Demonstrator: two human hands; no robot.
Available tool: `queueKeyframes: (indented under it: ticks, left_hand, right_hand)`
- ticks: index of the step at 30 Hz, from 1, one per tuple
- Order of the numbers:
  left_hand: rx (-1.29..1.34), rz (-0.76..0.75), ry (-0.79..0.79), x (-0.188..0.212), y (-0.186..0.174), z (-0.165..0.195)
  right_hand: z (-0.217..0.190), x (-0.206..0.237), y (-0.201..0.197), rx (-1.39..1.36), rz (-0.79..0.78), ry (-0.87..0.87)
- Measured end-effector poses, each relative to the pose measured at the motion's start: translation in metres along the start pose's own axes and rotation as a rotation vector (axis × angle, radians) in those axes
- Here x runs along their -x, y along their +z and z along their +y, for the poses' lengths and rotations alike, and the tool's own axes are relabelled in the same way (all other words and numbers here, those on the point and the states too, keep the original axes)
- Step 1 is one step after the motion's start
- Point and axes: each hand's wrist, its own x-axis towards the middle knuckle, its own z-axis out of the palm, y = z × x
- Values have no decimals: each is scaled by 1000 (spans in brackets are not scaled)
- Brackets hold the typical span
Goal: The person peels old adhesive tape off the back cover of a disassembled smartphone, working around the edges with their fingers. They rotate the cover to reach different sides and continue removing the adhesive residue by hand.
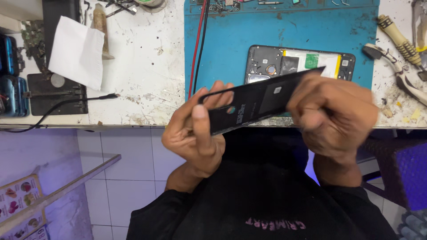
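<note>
A black phone back cover (pixel 255 102) is held up between both hands, tilted, inner side toward me. My left hand (pixel 195 133) grips its left end, thumb across the front edge. My right hand (pixel 333 115), blurred, closes over its right end. Behind the cover an opened phone (pixel 267 62) lies on the blue work mat (pixel 231 40), showing its white battery with a green label and the circuit board.
Red and black wires (pixel 198 49) run down the mat's left edge. A white tissue (pixel 78 51) and a black cable (pixel 66 104) lie on the scuffed white bench at left. Pliers and a cream-handled tool (pixel 400 42) lie at right. Tiled floor below.
</note>
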Motion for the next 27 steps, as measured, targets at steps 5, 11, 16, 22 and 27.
queueKeyframes:
  ticks: [5,11,16,22,27]
  left_hand:
    - [20,-146,-110,-15,11,10]
    - [-121,-248,-168,-35,11,29]
    - [-311,-435,-105,-43,20,37]
    - [-249,-546,-207,-50,37,49]
    - [-134,-819,-347,-46,33,50]
  right_hand:
    - [-14,20,-9,531,11,-75]
    - [-10,43,-21,125,293,-70]
    - [-6,57,-19,122,258,137]
    - [-4,52,-12,156,-1,346]
    - [5,49,-3,-174,129,509]
